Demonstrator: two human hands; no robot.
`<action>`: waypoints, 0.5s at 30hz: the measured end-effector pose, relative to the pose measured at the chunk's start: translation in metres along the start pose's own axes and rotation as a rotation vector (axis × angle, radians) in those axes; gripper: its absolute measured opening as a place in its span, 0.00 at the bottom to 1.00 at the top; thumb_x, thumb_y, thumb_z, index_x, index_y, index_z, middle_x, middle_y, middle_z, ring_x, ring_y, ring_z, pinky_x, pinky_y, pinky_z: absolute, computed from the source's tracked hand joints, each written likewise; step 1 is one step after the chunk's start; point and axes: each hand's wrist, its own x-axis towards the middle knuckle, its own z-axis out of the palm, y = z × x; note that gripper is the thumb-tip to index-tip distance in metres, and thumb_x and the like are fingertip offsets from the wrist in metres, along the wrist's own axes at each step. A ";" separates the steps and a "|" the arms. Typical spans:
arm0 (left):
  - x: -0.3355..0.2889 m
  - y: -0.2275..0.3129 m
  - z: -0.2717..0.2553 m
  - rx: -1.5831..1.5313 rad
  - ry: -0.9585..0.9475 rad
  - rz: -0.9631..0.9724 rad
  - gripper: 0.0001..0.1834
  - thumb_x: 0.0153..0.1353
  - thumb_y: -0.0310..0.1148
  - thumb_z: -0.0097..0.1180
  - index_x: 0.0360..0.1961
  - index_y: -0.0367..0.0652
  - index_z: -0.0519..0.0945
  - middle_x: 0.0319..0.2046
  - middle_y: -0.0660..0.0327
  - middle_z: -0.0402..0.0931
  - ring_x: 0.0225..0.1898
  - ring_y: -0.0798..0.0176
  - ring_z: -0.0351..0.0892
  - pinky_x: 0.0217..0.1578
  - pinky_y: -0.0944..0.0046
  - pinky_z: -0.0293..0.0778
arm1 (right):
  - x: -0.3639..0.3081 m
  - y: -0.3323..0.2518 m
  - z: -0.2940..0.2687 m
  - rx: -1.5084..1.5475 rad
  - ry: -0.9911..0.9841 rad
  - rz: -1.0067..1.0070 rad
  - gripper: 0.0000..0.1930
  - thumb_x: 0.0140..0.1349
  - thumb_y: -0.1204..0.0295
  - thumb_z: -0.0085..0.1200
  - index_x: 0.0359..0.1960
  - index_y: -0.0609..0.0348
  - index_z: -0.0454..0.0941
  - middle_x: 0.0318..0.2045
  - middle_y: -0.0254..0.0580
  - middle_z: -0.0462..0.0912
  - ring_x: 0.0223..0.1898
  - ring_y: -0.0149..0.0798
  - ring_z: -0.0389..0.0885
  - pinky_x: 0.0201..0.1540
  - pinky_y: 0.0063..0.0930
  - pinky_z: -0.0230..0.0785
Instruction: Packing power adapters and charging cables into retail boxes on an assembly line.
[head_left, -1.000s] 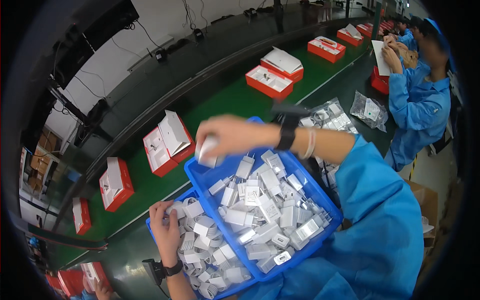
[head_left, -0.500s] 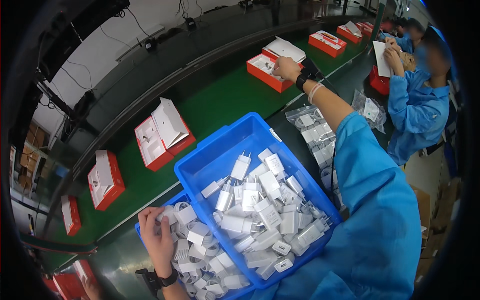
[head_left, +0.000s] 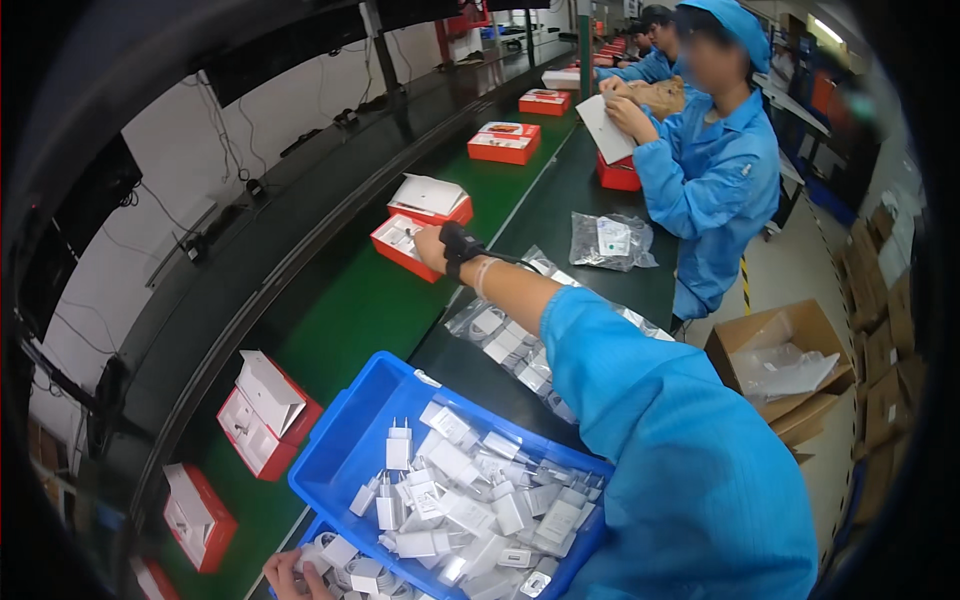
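Note:
My right arm in a blue sleeve stretches far forward. At its end my right hand (head_left: 430, 248) is closed at the near right corner of an open red box (head_left: 397, 256) with a white insert. Its fingertips are partly hidden, so what they hold cannot be made out. By the lower edge, my left hand (head_left: 287, 578) has its fingers bent round a coiled white cable (head_left: 318, 552) at the rim of a blue bin of cables. Overlapping that bin stands a larger blue bin (head_left: 335, 435), heaped with white plug chargers (head_left: 470, 512).
More red boxes (head_left: 268, 418) line the green conveyor (head_left: 335, 310). Clear bags of white chargers (head_left: 515, 350) lie beside my right arm, a clear plastic bag (head_left: 612, 240) beyond. A co-worker in blue (head_left: 710, 170) holds a white panel. A carton (head_left: 780, 360) stands at right.
The view has swung to the right, so everything sits further left and the co-worker shows more fully. My right hand stays at the same red box; my left stays by the cables.

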 end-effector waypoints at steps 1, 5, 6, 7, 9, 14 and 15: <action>-0.001 -0.002 0.001 -0.002 -0.008 0.011 0.12 0.64 0.26 0.55 0.48 0.38 0.80 0.47 0.51 0.72 0.44 0.53 0.76 0.38 0.60 0.75 | 0.000 0.000 -0.003 0.011 0.007 0.025 0.10 0.56 0.73 0.50 0.33 0.63 0.84 0.33 0.57 0.85 0.36 0.53 0.86 0.40 0.45 0.78; -0.003 -0.002 -0.002 0.058 -0.004 0.044 0.12 0.65 0.25 0.55 0.49 0.40 0.80 0.49 0.52 0.72 0.43 0.55 0.76 0.36 0.63 0.75 | 0.010 -0.023 -0.013 0.187 -0.027 0.024 0.11 0.55 0.75 0.49 0.38 0.64 0.82 0.33 0.58 0.84 0.37 0.55 0.85 0.38 0.49 0.77; -0.008 -0.001 -0.003 0.132 -0.008 0.020 0.12 0.65 0.25 0.54 0.50 0.41 0.80 0.49 0.52 0.71 0.42 0.56 0.76 0.36 0.64 0.75 | 0.000 -0.046 -0.022 0.258 0.035 -0.052 0.12 0.55 0.76 0.49 0.39 0.64 0.81 0.33 0.58 0.84 0.37 0.56 0.85 0.38 0.49 0.76; 0.001 0.000 0.005 0.043 0.026 0.105 0.13 0.60 0.23 0.53 0.47 0.36 0.79 0.47 0.50 0.72 0.46 0.52 0.75 0.45 0.60 0.71 | -0.001 -0.036 -0.019 0.511 0.140 -0.205 0.12 0.57 0.76 0.47 0.41 0.64 0.80 0.35 0.58 0.83 0.38 0.54 0.84 0.41 0.48 0.76; 0.006 -0.001 0.009 -0.020 0.018 0.048 0.15 0.55 0.25 0.55 0.45 0.33 0.78 0.45 0.48 0.75 0.49 0.45 0.74 0.54 0.54 0.67 | -0.043 -0.079 -0.071 0.820 0.071 -0.536 0.13 0.61 0.74 0.50 0.46 0.64 0.79 0.38 0.53 0.83 0.42 0.47 0.84 0.44 0.37 0.76; 0.014 0.004 0.017 -0.056 0.028 -0.031 0.17 0.58 0.22 0.57 0.50 0.35 0.77 0.46 0.56 0.80 0.44 0.62 0.77 0.43 0.68 0.69 | -0.143 -0.116 -0.162 0.501 -0.671 -1.032 0.15 0.60 0.73 0.52 0.47 0.61 0.80 0.44 0.49 0.82 0.47 0.50 0.80 0.51 0.38 0.73; 0.013 0.004 0.016 -0.074 0.037 -0.083 0.17 0.58 0.22 0.57 0.50 0.36 0.77 0.46 0.56 0.80 0.44 0.62 0.76 0.43 0.67 0.69 | -0.150 -0.124 -0.157 0.436 -0.673 -1.076 0.17 0.57 0.72 0.53 0.50 0.61 0.79 0.46 0.49 0.81 0.48 0.52 0.79 0.53 0.39 0.72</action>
